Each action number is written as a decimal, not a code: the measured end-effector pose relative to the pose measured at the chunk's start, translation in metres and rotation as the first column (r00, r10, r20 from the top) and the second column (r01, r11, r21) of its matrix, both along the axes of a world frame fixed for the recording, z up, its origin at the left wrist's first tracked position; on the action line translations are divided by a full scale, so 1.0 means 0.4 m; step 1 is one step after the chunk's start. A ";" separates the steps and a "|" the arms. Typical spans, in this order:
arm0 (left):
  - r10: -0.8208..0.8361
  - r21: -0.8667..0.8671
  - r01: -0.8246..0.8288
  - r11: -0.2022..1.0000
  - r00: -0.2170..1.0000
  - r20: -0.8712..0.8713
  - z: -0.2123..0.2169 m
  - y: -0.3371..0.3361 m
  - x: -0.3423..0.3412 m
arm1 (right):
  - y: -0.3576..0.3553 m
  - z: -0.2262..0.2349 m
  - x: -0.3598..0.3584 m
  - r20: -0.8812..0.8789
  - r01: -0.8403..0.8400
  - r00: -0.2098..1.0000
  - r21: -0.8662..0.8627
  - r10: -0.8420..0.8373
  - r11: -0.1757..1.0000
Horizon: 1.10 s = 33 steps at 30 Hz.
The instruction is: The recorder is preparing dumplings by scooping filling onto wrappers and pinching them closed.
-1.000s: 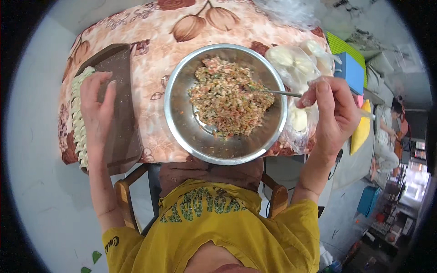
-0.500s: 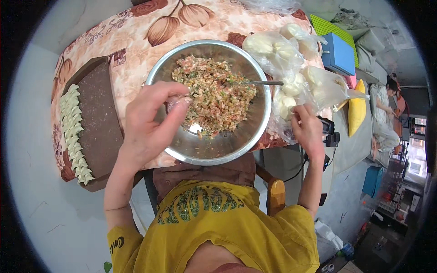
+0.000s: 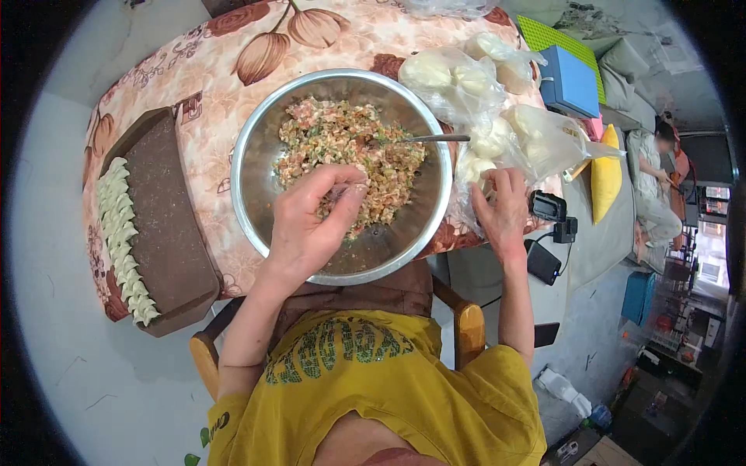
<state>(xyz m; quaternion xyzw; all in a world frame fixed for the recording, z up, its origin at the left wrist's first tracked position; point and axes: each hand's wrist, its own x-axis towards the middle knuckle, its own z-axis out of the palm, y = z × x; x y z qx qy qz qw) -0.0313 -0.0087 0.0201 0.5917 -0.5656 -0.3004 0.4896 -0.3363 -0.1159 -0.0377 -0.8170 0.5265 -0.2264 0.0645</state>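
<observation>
My left hand [image 3: 317, 221] is over the near left part of a steel bowl [image 3: 242, 194]. Its thumb and fingers curl together, and I cannot make out what is between them. Chopped meat filling with green bits [image 3: 353, 151] fills the bowl's middle, and a metal utensil handle [image 3: 439, 138] sticks out to the right. My right hand [image 3: 503, 210] is at the near edge of a clear plastic bag [image 3: 536, 159] holding pale round wrappers [image 3: 475, 165]. Its fingertips reach the wrappers, with the thumb apart from the fingers.
On the left, a brown tray [image 3: 167, 202] carries a row of pleated dumplings [image 3: 118, 233]. More bagged wrappers [image 3: 454, 81] lie beyond the bowl's right rim. A blue box [image 3: 573, 84], a yellow cushion [image 3: 605, 179] and black devices [image 3: 548, 206] are farther right. Another person [image 3: 653, 186] sits at far right.
My left hand has moved right and nearer, from the bowl's left rim to over its near part. My right hand has shifted slightly left, its thumb spreading from the fingers beside the wrappers.
</observation>
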 end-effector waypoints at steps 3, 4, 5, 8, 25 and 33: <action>0.071 0.142 -0.049 0.989 0.986 -0.153 -0.010 0.012 0.003 | 0.000 -0.001 0.000 0.080 0.004 0.997 0.010 -0.005 1.000; 0.103 0.141 -0.072 0.987 0.968 -0.228 -0.012 0.016 0.007 | 0.001 -0.001 -0.001 0.122 0.026 0.992 0.028 -0.029 0.999; 0.133 0.141 -0.094 0.986 0.944 -0.303 -0.016 0.016 0.010 | -0.001 -0.013 -0.014 0.119 0.029 0.992 0.028 -0.032 0.999; 0.170 0.152 -0.117 0.981 0.897 -0.409 -0.024 0.015 0.022 | -0.014 -0.031 -0.061 0.571 0.118 0.735 0.422 -0.365 0.899; -0.075 0.153 0.334 0.930 0.580 -0.811 0.011 0.044 -0.031 | 0.136 0.196 0.206 0.765 -0.745 0.434 0.601 -0.476 0.288; 0.046 0.195 0.165 0.967 0.640 -0.767 -0.032 0.078 0.022 | 0.149 0.203 0.340 0.800 -0.714 0.510 0.599 -0.317 0.363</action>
